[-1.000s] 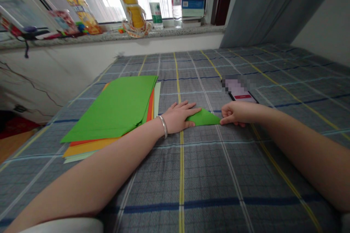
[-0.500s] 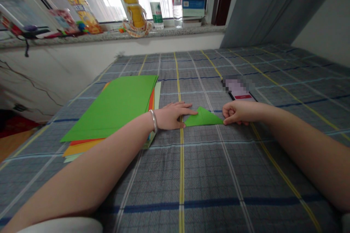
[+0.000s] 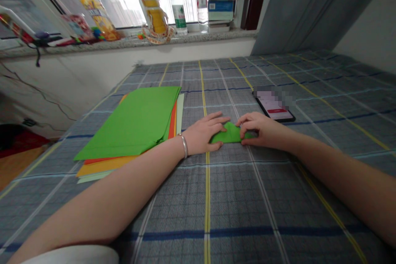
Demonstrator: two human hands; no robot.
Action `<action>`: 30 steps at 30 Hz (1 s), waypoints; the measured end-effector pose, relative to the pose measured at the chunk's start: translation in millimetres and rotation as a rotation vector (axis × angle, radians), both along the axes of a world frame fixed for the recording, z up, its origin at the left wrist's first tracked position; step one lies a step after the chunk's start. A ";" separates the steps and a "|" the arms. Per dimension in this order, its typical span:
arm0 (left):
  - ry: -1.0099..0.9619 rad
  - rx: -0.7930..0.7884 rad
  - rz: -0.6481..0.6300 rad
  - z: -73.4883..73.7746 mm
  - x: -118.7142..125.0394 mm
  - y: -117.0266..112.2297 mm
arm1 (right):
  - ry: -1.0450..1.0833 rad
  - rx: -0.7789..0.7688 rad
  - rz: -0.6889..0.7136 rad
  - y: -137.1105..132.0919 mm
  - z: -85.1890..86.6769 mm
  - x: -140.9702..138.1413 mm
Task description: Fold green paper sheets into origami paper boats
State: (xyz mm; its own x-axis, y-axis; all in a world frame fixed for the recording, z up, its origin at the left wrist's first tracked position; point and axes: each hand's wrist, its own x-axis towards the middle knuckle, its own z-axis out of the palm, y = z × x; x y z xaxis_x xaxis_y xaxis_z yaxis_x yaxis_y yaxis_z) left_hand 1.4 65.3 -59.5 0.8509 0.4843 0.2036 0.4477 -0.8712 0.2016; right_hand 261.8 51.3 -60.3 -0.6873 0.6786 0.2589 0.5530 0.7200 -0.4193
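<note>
A small folded piece of green paper [image 3: 231, 133] lies on the plaid cloth between my hands. My left hand [image 3: 206, 134], with a silver bangle at the wrist, rests flat with its fingers stretched out. Its fingertips and thumb touch the paper's left part. At the paper's right part, my right hand [image 3: 255, 129] has bent fingers and a thumb closed over it, covering some of that side. A green tip shows within the curl of those fingers.
A stack of coloured paper sheets [image 3: 133, 119], green on top, lies to the left, partly under my left forearm. A phone [image 3: 274, 105] lies beyond my right hand. Bottles [image 3: 177, 8], boxes [image 3: 220, 6] and a yellow cup [image 3: 156, 16] stand on the windowsill [image 3: 192, 39].
My right hand has moved left from the paper's right tip onto its right part, its fingers opening from a tight curl. The left hand has shifted slightly right. More of the phone shows.
</note>
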 end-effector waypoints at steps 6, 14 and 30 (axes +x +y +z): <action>0.048 0.131 -0.023 0.2 11.5 -13.4 | -0.136 0.166 0.075 -14.0 6.8 -14.0; 0.201 0.268 0.080 2.6 19.3 -19.2 | -0.277 0.262 -0.129 -22.0 4.9 -24.7; 0.047 0.423 0.095 -4.5 20.9 -13.1 | -0.167 0.234 -0.156 -15.3 3.5 -26.6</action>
